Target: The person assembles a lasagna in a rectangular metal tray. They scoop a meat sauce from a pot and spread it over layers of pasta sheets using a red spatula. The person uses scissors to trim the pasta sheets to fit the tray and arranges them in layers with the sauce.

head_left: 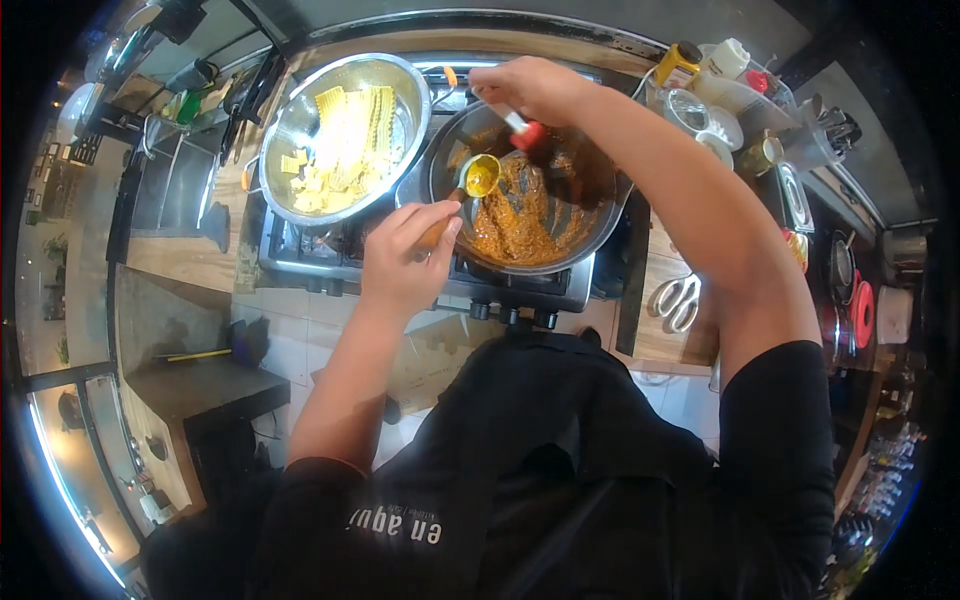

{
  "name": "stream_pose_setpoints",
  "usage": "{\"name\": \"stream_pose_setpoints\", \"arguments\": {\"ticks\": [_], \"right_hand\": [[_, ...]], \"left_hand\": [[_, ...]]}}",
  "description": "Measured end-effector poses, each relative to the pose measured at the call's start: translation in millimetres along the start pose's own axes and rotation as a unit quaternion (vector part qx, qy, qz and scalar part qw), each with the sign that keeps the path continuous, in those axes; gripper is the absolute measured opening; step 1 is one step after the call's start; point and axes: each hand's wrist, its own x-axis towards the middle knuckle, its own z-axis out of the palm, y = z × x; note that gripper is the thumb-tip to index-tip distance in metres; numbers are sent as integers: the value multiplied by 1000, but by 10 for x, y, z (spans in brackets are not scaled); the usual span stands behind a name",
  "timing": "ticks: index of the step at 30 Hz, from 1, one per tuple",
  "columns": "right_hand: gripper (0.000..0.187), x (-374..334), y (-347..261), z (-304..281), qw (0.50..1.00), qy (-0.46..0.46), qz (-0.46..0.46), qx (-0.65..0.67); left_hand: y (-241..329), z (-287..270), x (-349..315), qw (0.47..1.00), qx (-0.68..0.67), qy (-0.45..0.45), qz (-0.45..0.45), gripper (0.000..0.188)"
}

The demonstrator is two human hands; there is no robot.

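Observation:
My left hand (405, 245) is closed round the wooden handle of a small round scoop (482, 177). Its gold-coloured bowl is over the left side of a wide dark pan (436, 186); something yellow shows inside it, perhaps liquid. Chunky orange-brown sauce (520, 222) coats the pan's bottom. From the far side, my right hand (530, 90) grips a utensil with a pale handle and a red head, which looks like a spatula (530, 135). The red head is over the pan's far part; whether it touches the sauce I cannot tell.
Left of the pan, a steel colander (283, 180) with wavy-edged pasta sheets (350, 135) sits on the stove (340, 262). White-handled scissors (678, 303) lie on the wooden counter at right. Bottles and tubs (728, 60) crowd the back right corner.

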Motion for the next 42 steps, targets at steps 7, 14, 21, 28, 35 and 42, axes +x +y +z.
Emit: {"name": "stream_pose_setpoints", "arguments": {"ticks": [7, 14, 21, 28, 35, 42], "right_hand": [[12, -290, 202, -98, 997, -33, 73, -5], [9, -871, -12, 64, 964, -37, 220, 146], [13, -1131, -435, -240, 967, 101, 197, 129], [19, -1254, -549, -282, 939, 240, 243, 30], [20, -1263, -321, 61, 926, 275, 253, 48], [21, -1561, -681, -74, 935, 190, 289, 76]], "left_hand": [[20, -5, -122, 999, -35, 9, -1, 19], [39, 40, -29, 999, -24, 14, -19, 18], [-244, 567, 399, 993, 73, -44, 75, 27], [172, 447, 9, 940, 96, -257, 201, 38], [-52, 228, 410, 953, 141, -224, 151, 32], [212, -35, -116, 933, 139, -300, 140, 35]]}}
